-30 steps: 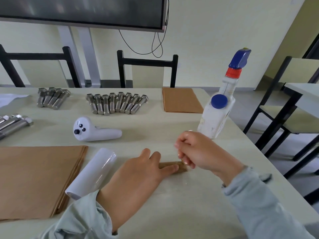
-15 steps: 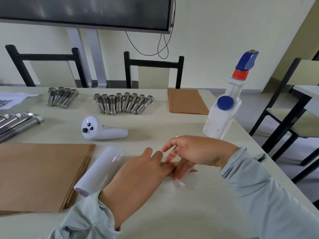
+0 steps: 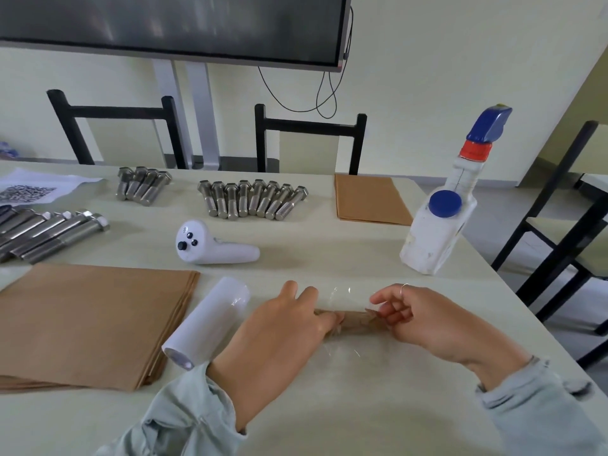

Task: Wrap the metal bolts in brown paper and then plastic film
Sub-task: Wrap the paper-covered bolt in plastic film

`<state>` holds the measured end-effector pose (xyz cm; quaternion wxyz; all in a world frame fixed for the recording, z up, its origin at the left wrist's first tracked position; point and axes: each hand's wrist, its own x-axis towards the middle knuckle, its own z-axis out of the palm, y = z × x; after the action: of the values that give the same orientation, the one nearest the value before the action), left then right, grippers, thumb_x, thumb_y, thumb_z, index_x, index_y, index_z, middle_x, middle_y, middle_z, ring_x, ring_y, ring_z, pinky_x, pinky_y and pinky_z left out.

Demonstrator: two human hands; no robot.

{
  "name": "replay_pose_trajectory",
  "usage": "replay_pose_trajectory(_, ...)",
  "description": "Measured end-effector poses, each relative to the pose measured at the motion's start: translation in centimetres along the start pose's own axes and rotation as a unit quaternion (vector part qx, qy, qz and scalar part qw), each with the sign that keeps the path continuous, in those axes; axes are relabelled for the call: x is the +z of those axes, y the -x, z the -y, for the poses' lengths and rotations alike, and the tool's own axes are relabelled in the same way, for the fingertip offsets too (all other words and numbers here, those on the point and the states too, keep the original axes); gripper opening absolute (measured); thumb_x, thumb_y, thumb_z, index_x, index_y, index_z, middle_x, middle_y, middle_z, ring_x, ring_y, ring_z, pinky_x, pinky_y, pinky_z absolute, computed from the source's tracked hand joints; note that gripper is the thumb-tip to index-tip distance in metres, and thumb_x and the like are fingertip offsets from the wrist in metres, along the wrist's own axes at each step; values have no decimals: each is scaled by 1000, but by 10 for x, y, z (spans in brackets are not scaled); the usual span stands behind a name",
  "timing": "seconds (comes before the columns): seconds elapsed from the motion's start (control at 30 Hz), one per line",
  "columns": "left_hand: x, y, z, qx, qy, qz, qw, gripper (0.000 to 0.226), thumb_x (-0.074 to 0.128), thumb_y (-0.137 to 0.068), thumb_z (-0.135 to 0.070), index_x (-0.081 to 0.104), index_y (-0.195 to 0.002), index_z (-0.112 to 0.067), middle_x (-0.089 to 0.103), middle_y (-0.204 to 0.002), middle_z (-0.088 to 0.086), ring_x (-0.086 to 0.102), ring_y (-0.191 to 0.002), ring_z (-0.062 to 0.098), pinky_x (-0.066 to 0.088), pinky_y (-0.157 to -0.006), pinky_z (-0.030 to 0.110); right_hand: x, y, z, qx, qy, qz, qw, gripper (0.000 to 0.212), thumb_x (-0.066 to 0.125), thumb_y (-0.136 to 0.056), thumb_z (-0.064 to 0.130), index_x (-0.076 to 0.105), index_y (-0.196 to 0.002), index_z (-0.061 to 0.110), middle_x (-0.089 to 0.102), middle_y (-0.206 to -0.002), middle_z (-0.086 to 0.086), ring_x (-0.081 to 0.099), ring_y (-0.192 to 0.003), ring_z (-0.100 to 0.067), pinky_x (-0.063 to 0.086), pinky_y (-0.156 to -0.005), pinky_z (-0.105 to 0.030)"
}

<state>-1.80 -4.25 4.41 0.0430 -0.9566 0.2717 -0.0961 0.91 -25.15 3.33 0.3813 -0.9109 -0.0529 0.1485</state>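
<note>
Hands grasp a paper-wrapped bolt (image 3: pixel 353 319) lying on clear film (image 3: pixel 342 352) just right of the white film roll (image 3: pixel 207 324), left hand (image 3: pixel 279 337) and right hand (image 3: pixel 424 320) pinching opposite ends; no legible writing shows beyond an unreadable printed sheet (image 3: pixel 36 189) far behind the roll.

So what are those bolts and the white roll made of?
The bolts look like bare steel: grey, shiny, with cut threads. The white roll seems to be clear plastic film wound on a core, glossy with glints; the core's material is unclear.

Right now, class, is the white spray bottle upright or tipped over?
Upright. The white spray bottle stands on its base near the table's right edge, its blue nozzle on top.
</note>
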Motion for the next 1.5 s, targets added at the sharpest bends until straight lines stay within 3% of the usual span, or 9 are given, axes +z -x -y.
replay_pose_trajectory(0.17, 9, 5, 2, 0, 13, -10, 1000, 60, 82, -29, -5, 74, -80, -35, 49, -61, -5, 50, -54, 14, 20, -37, 20, 5, 0, 0, -27, 78, 5, 997, 40, 68, -79, 14, 48, -96, 45, 58, -94, 12, 57, -82, -2, 48, -76, -19)
replay_pose_trajectory(0.37, 21, 3, 3, -20, 71, -19, 997, 74, 41, -78, 9, 35, -138, -34, 22, -92, -2, 19, -85, 17, 27, -61, 28, -2, -3, 1, -90, 174, -1, 981, 29, 70, -80, 28, 53, -88, 50, 50, -96, 14, 51, -81, 6, 38, -71, -4)
replay_pose_trajectory(0.5, 26, 6, 12, -34, 148, -46, 987, 82, 39, -78, 11, 31, -141, -40, 26, -90, -6, 30, -87, 15, 33, -70, 25, -14, -3, 8, -124, 76, -17, 989, 26, 72, -76, 14, 65, -86, 38, 54, -99, 16, 56, -81, 7, 44, -74, -10)
replay_pose_trajectory(0.7, 35, 18, 13, -127, 349, -132, 919, 25, 52, -84, -2, 56, -94, -25, 58, -86, -10, 59, -76, 7, 43, -61, 15, -6, -9, 53, -220, -192, -19, 956, 28, 74, -76, 8, 68, -97, 25, 72, -98, 1, 66, -85, -8, 52, -75, -16)
replay_pose_trajectory(1.1, 15, 25, 22, -208, 213, 13, 954, 13, 50, -92, -18, 52, -105, -19, 59, -109, -4, 57, -97, 13, 43, -77, 23, 44, -31, 105, -317, -84, -29, 944, 17, 58, -75, 22, 65, -88, 30, 62, -78, 20, 61, -72, -4, 44, -71, -13)
replay_pose_trajectory(1.23, 8, 53, 32, -189, 91, -138, 968, 44, 88, -54, -16, 69, -93, -12, 61, -87, 6, 59, -77, 28, 51, -57, 36, 35, -29, 103, -309, -51, 7, 950, 15, 59, -77, 24, 65, -88, 32, 65, -82, 19, 60, -76, -1, 44, -70, -10)
replay_pose_trajectory(1.3, 8, 59, 39, -241, 71, -70, 965, 69, 83, -62, -39, 55, -121, -18, 55, -107, 6, 57, -92, 29, 48, -69, 37, 35, -29, 105, -301, -32, 26, 953, 13, 62, -82, 23, 64, -88, 34, 64, -79, 21, 59, -72, 2, 44, -67, -9)
replay_pose_trajectory(1.4, 17, 59, 57, -310, 220, 34, 924, 70, 63, -77, -54, 22, -132, -42, 48, -114, -8, 53, -100, 18, 44, -76, 28, 35, -29, 114, -293, 4, 56, 954, 12, 63, -85, 23, 64, -86, 34, 62, -75, 16, 56, -68, 1, 46, -66, -13)
replay_pose_trajectory(1.5, 22, 54, 75, -375, 489, -17, 787, 67, 72, -76, -37, 33, -131, -41, 52, -99, -13, 59, -82, 10, 49, -56, 22, 34, -28, 127, -291, 64, 99, 949, 8, 63, -86, 24, 64, -87, 32, 60, -75, 18, 53, -65, 5, 43, -64, -10)
